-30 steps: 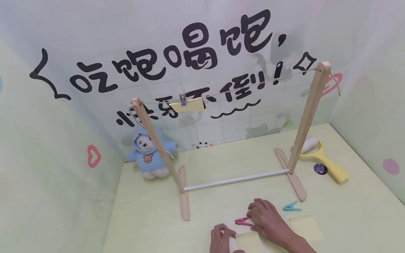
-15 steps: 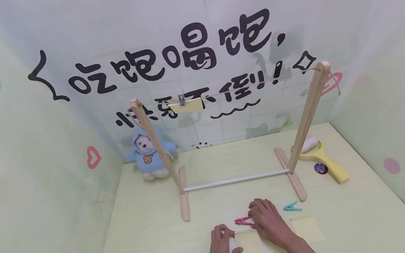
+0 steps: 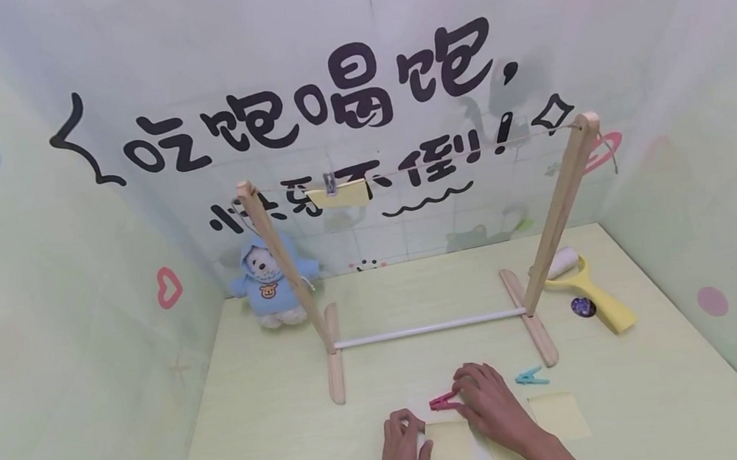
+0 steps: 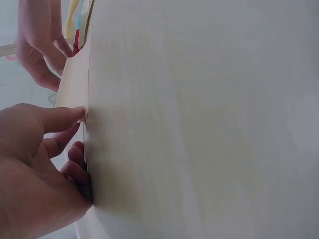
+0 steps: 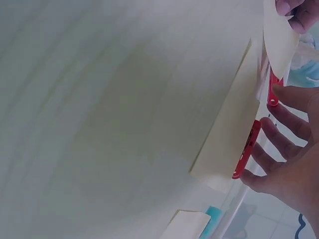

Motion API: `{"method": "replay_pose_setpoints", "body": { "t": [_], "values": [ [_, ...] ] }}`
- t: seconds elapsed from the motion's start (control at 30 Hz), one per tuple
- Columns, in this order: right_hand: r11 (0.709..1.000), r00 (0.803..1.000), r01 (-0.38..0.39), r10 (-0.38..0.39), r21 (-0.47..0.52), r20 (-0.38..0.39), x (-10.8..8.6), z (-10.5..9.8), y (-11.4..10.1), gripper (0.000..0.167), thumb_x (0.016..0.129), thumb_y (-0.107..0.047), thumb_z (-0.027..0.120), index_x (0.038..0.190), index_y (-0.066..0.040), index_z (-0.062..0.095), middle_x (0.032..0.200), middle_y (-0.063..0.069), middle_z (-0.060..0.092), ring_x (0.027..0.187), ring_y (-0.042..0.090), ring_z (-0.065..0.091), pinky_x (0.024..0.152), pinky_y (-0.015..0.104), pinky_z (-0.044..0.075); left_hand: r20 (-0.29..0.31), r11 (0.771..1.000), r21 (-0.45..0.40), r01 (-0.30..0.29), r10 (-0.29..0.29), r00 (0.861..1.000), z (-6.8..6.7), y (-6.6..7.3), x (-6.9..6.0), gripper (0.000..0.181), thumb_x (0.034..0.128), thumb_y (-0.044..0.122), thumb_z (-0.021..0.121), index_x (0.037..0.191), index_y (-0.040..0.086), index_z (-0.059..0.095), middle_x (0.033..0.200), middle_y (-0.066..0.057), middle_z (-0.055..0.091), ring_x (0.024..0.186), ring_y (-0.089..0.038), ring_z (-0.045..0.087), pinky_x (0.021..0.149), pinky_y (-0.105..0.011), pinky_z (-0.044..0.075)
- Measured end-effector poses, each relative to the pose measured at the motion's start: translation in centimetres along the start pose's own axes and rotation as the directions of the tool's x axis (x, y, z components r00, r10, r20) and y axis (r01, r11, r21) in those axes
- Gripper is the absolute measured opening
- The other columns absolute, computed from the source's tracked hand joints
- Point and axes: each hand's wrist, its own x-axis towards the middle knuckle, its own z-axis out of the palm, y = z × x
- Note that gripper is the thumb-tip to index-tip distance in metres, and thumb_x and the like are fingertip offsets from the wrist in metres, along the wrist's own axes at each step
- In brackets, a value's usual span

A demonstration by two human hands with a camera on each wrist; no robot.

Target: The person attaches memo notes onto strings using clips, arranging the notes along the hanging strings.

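In front of the rack (image 3: 557, 219), 1 red clothespin (image 3: 441, 402) is pinched by the right hand (image 3: 493, 404), 1 yellow note (image 3: 449, 446) by the left hand (image 3: 402, 453).

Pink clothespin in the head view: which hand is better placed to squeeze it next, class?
Probably the right hand: it is at the handle end of the pink clothespin, while the left hand holds the yellow note.

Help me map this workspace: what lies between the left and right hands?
In the head view, a yellow paper note and a red clothespin lie between the left hand and right hand, the clothespin beyond the note's far edge.
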Motion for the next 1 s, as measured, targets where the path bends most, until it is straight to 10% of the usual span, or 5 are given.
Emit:
{"method": "replay_pose_setpoints", "body": {
  "t": [0.4, 0.6, 0.8, 1.0],
  "values": [
    [0.983, 0.997, -0.002, 0.015, 0.182, -0.073, 0.6, -0.8, 0.3, 0.042, 0.073, -0.006, 0.1, 0.105, -0.012, 0.072, 0.115, 0.006, 0.071, 0.104, 0.03, 0.068, 0.085, 0.042, 0.058, 0.016, 1.0, 0.014, 0.014, -0.014, 1.0, -0.1, 0.4, 0.2, 0.013, 0.096, 0.01, 0.083, 0.103, 0.013, 0.072, 0.124, 0.003, 0.045, 0.098, -0.011, 0.04, 0.081, -0.029, 0.044],
    [0.872, 0.972, -0.228, 0.18, 0.434, 0.148, 1.3, -2.3, -0.4, 0.024, 0.095, -0.006, 0.084, 0.117, -0.004, 0.072, 0.111, 0.004, 0.077, 0.106, 0.028, 0.069, 0.077, 0.028, 0.059, 0.015, 1.0, 0.006, 0.0, 0.0, 1.0, -0.2, 0.3, 0.4, 0.012, 0.0963, 0.01, 0.082, 0.103, 0.012, 0.071, 0.122, 0.003, 0.048, 0.099, -0.012, 0.042, 0.083, -0.03, 0.047],
    [0.809, 0.968, -0.245, 0.169, 0.534, 0.187, 1.4, -2.9, -0.5, 0.022, 0.102, -0.005, 0.075, 0.123, -0.001, 0.069, 0.101, 0.001, 0.078, 0.106, 0.024, 0.069, 0.078, 0.029, 0.059, -0.024, 0.995, -0.058, -0.077, 0.076, 0.997, -0.6, -0.3, 0.5, 0.013, 0.0959, 0.005, 0.079, 0.102, 0.008, 0.068, 0.101, 0.0, 0.057, 0.089, -0.006, 0.04, 0.074, -0.026, 0.045],
    [0.814, 0.973, -0.227, 0.169, 0.535, 0.156, 1.7, -3.6, -0.4, 0.027, 0.101, -0.005, 0.077, 0.126, 0.003, 0.069, 0.11, 0.01, 0.075, 0.1, 0.026, 0.072, 0.075, 0.027, 0.062, 0.073, 0.963, -0.256, 0.079, -0.063, 0.995, -1.5, -0.1, 0.7, 0.008, 0.0989, 0.005, 0.076, 0.105, 0.005, 0.07, 0.089, 0.006, 0.061, 0.081, 0.001, 0.038, 0.07, -0.021, 0.039]
  ]
}}
